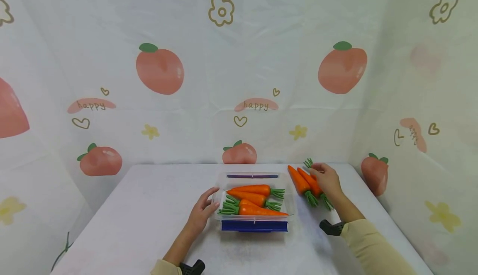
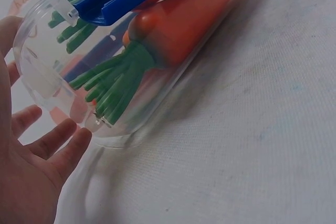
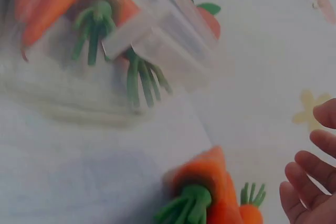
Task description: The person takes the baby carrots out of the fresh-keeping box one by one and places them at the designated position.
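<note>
A clear plastic box (image 1: 255, 218) with blue clips holds several orange carrots (image 1: 249, 197) with green tops. My left hand (image 1: 201, 210) is at the box's left side, its fingers spread; in the left wrist view the fingertips (image 2: 79, 140) lie by the clear wall. Right of the box, carrots (image 1: 298, 180) lie close together on the table. My right hand (image 1: 326, 179) hovers over them, partly hiding one whose green top (image 1: 308, 163) sticks out behind the fingers. The right wrist view shows loosely bent fingers (image 3: 304, 177) with nothing between them, near the carrots (image 3: 202, 182).
The white table (image 1: 157, 225) ends at a back edge against a white cloth with printed peaches. A blue clip (image 1: 254, 226) hangs on the box's near side, and another clip (image 1: 252, 176) lies at its far side.
</note>
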Demonstrator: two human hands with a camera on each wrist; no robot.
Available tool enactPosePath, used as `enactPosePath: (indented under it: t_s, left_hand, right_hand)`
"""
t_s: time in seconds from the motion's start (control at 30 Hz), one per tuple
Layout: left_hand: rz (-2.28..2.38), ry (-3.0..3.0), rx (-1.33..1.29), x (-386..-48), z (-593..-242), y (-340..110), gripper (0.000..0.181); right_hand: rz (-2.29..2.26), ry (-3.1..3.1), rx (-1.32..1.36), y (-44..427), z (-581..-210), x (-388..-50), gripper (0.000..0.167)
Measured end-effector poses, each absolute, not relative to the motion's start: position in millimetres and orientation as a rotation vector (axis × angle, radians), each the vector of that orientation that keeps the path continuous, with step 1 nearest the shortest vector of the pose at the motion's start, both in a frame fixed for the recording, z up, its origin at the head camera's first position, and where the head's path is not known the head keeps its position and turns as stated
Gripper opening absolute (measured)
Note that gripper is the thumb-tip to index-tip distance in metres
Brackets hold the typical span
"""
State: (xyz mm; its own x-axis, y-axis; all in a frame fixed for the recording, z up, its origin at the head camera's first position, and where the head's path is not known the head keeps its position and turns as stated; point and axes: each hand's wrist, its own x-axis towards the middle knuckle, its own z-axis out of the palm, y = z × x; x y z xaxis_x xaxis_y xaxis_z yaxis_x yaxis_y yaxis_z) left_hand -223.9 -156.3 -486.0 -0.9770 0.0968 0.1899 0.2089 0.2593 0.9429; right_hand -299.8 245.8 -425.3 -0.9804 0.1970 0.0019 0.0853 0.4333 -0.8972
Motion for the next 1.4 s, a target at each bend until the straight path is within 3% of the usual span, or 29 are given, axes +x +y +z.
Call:
enactPosePath:
  t_s: [0.17, 0.57, 1.03, 1.4]
  left_hand:
    - [-1.836, -2.429, -0.311, -211.8, -465.7, -153.8, 0.045]
    - [-1.83, -2.412, -0.299, -212.0, -465.4, -152.8, 0.045]
    - [-1.841, -2.412, -0.279, -233.2, -499.9, -162.1, 0.045]
    - [-1.83, -2.442, -0.3, -213.4, -467.8, -153.9, 0.045]
  right_hand:
    - [1.647, -2.582, -0.197, 227.1, -420.7, -297.1, 0.041]
    - [1.529, -2.717, 0.147, 184.9, -410.3, -292.1, 0.036]
    - [1.522, -2.936, 0.39, 150.1, -396.8, -280.3, 0.039]
    - [1.592, -3.12, 0.659, 134.4, -403.8, -271.7, 0.045]
